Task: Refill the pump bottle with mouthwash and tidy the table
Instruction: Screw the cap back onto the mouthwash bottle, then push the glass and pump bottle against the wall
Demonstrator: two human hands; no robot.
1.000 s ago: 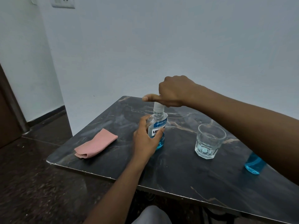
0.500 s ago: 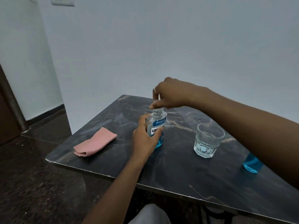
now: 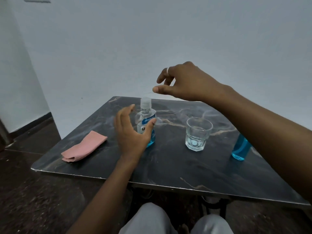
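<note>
Upright on the tabletop [image 3: 168,168], left of its middle and nearer the far edge than the near one: the mouthwash bottle [image 3: 144,117]. White cap [image 3: 145,103] on; blue liquid only in the lower part; label partly covered.

At the bottle's near-left side, the left hand [image 3: 130,132]: grip open, fingers spread, thumb lying across the front of the label. Cannot tell whether thumb or fingers actually touch the bottle.

Above and to the right of the cap, apart from it, the right hand [image 3: 182,81]: grip open and empty, fingers loosely spread, a ring [image 3: 167,70] on one finger.

To the right of the mouthwash bottle and apart from it, about mid-tabletop: a clear glass [image 3: 198,134], upright.

Near the right edge: a blue bottle [image 3: 240,149], upper part hidden behind the right forearm, so no telling what top it has.

Along the left edge, toward the near-left corner: a folded pink cloth [image 3: 84,146], lying flat.

Below the near edge: two knees [image 3: 152,218] in grey fabric.
</note>
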